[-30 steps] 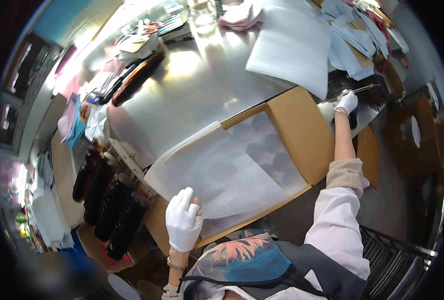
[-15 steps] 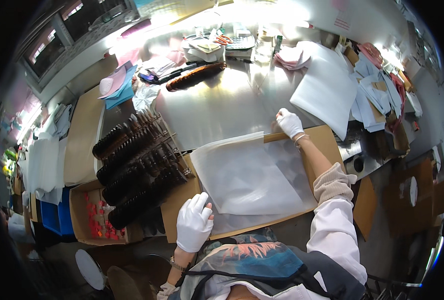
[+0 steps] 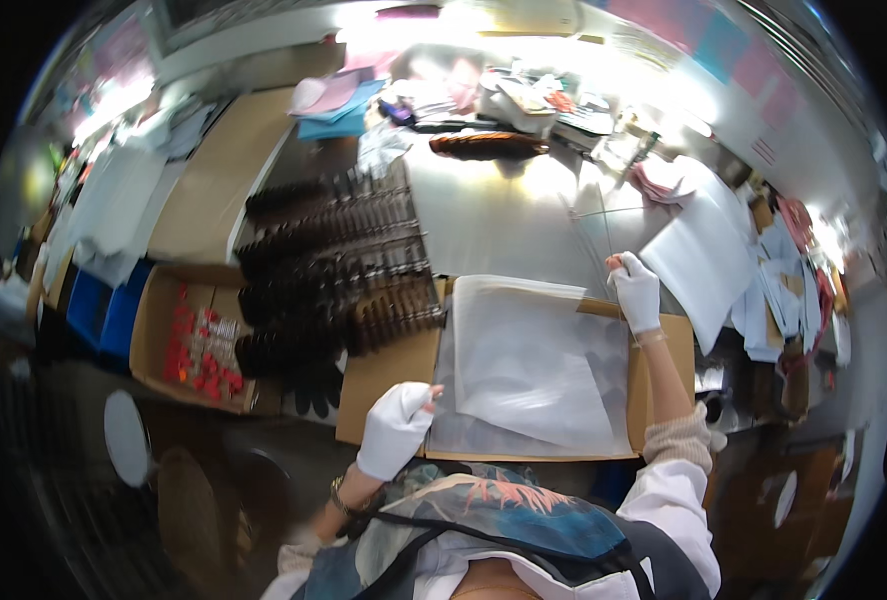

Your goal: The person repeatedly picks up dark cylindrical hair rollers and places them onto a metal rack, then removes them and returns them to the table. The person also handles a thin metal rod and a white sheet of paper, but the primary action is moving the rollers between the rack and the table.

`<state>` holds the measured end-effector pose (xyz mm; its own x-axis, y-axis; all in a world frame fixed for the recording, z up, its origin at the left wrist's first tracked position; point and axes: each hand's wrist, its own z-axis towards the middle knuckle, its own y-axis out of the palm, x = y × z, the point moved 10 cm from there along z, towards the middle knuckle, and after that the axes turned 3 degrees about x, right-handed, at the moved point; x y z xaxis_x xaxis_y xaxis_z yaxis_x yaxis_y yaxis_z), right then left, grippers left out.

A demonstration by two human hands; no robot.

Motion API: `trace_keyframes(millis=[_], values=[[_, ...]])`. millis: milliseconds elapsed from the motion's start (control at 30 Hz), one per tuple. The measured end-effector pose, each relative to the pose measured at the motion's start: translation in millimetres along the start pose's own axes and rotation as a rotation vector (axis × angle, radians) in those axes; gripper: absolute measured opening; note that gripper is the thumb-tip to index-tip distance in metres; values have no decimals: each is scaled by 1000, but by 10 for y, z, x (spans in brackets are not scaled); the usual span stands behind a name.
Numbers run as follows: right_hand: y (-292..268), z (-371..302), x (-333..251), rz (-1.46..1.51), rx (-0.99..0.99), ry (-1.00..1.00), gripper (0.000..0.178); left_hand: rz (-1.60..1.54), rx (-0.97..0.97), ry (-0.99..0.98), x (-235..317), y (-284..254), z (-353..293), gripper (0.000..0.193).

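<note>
My right hand (image 3: 636,292), in a white glove with bare fingertips, is raised at the far right corner of an open cardboard box (image 3: 656,352). Its fingers are pinched together; thin lines show above them, but I cannot make out what they hold. My left hand (image 3: 397,430), gloved the same way, is by the box's near left side with fingers curled together; anything in them is hidden. Between my hands, a translucent white sheet (image 3: 524,365) lies across the box, slanting over a clear plastic layer with faint round shapes beneath.
Rows of dark hair-like bundles (image 3: 334,265) on a rack stand left of the box. A carton of red pieces (image 3: 199,345) and a blue bin (image 3: 104,310) are further left. A brown glossy bundle (image 3: 489,147) lies at the back; a white sheet (image 3: 699,255) lies right.
My view has swung, shifting the bench rightward in the picture. My left fingers, stretched out before, are now curled together. The right hand stays at the box's far right corner, fingers closed.
</note>
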<state>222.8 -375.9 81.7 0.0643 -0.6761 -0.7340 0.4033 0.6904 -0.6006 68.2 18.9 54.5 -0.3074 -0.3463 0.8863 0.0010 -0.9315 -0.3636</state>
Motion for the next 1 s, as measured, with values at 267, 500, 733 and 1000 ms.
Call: trace_keyframes(millis=[267,500,733,1000], values=[[1460,-1744,-1792,409,-1014,86,14,-814,136,-407,17,-37,158,39],[1838,-2242,-1693,448,-1242,460,21,-823,368,-442,-447,-611,-102,33],[1822,-2224,-1419,352,-1233,396,17,-793,554,-423,-725,-1064,-226,30],[1867,-2081,-1374,357,-1138,298,13,-784,624,-310,-541,-1269,-224,23]])
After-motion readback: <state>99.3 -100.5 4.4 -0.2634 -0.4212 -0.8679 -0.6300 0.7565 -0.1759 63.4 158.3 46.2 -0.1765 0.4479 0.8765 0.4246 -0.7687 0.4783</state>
